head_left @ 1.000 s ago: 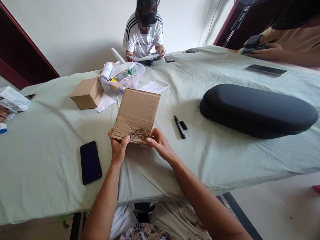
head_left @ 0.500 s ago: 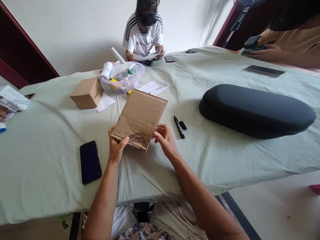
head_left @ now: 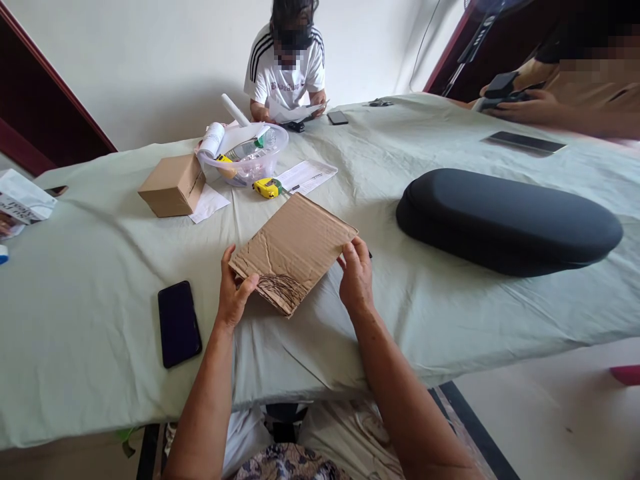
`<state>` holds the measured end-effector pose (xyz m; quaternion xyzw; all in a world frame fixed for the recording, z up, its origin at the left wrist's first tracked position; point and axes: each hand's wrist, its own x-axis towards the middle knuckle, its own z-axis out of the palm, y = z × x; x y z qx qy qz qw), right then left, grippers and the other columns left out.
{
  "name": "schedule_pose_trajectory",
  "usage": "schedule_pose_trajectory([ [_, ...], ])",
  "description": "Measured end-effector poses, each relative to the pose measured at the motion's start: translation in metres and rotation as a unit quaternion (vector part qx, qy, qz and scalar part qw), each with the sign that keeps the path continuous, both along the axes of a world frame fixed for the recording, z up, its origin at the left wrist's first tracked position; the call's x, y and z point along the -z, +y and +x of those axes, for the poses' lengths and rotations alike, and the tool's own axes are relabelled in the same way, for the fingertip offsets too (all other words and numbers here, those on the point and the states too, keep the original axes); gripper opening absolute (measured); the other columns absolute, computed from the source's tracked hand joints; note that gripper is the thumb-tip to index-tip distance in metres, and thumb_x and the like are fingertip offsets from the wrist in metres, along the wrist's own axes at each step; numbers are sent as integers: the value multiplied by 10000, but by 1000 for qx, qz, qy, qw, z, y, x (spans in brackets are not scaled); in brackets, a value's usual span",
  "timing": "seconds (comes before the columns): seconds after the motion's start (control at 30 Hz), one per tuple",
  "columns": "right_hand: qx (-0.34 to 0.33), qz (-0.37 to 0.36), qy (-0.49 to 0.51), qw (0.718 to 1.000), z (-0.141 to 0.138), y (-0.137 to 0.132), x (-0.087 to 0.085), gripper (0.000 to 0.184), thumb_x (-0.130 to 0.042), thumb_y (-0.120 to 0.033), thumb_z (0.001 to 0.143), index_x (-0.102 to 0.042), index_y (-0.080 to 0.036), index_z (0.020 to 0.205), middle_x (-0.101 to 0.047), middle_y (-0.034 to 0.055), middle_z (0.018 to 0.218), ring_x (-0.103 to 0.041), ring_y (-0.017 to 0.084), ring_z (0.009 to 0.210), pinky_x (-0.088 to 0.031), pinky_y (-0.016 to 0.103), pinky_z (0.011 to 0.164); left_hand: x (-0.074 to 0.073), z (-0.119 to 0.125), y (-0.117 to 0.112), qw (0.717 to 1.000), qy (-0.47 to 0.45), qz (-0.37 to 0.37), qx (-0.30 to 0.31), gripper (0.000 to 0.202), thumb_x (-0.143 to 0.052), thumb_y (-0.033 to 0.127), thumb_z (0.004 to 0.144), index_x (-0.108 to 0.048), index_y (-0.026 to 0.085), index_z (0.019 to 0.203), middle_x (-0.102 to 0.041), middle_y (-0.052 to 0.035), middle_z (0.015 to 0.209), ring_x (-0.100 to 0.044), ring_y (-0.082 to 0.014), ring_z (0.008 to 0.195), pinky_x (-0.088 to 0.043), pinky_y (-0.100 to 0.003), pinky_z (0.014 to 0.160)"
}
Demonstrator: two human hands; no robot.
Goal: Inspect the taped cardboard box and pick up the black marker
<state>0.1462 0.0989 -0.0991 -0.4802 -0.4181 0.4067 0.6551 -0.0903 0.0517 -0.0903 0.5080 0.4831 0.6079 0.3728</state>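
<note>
A flat piece of brown cardboard, with dark scribbled lines near its closest corner, is held tilted above the table. My left hand grips its left corner, thumb on top and fingers behind. At the right corner, my right hand pinches the edge between thumb and fingers. Behind the right hand, the black marker seen before is mostly covered; only a dark bit shows. Past the cardboard's far corner lies a yellow tape measure beside a printed paper. A dark phone rests left of my left hand.
A closed cardboard box and a clear plastic basin of odds and ends stand beyond. A long black case lies to the right. One person sits opposite with papers; another person's hands hold a dark device at far right.
The cardboard has turned clockwise and its far end has come lower, uncovering the tape measure. My right hand has shifted right and up to the right corner, now covering the marker.
</note>
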Motion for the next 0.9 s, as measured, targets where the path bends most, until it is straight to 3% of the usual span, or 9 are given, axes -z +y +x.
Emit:
schedule_pose_trajectory([
  [0.13,-31,-43,46,998,-2,-1,-3,428,-639,-657,791,-534,-262,916,-600,9,1001,-584,200,1025,-513,379,932,7,-1,8,992,-58,59,-95,723,-756,631,736,-455,240,1264,-606,-118,1283,-589,-265,1249,-471,-406,1048],
  [0.27,-75,-65,35,994,-4,-2,-4,447,-671,-656,752,-514,-261,889,-561,0,932,-573,193,962,-534,375,889,14,-6,15,986,-74,57,-137,706,-691,707,762,-485,213,1222,-593,-135,1290,-586,-258,1243,-464,-411,1060],
  [0.4,-77,-61,11,995,-5,-2,-4,409,-633,-631,778,-496,-265,901,-541,2,914,-568,196,937,-542,379,876,10,-5,13,993,-67,33,-87,712,-655,682,816,-498,253,1363,-578,-122,1396,-573,-261,1301,-469,-408,1085],
  [0.6,-63,-50,37,996,-4,-1,-5,376,-631,-584,773,-495,-266,922,-552,14,966,-567,200,973,-534,370,888,-2,4,5,999,-37,31,15,894,-766,515,797,-311,368,1553,-460,-87,1563,-547,-267,1364,-490,-406,1099],
  [0.73,-53,-48,-5,997,-2,0,-1,407,-553,-660,834,-475,-261,837,-496,-2,844,-530,180,825,-510,323,754,-3,4,4,998,-32,62,-6,922,-794,485,750,-335,344,1538,-412,-83,1595,-468,-289,1436,-437,-431,1154],
  [0.9,-23,-88,-47,995,-2,0,3,561,-524,-793,821,-416,-254,708,-366,-21,693,-383,161,632,-360,300,541,-4,-2,0,995,-17,95,-9,915,-798,408,716,-390,354,1533,-460,-56,1569,-445,-303,1454,-382,-463,1204],
])
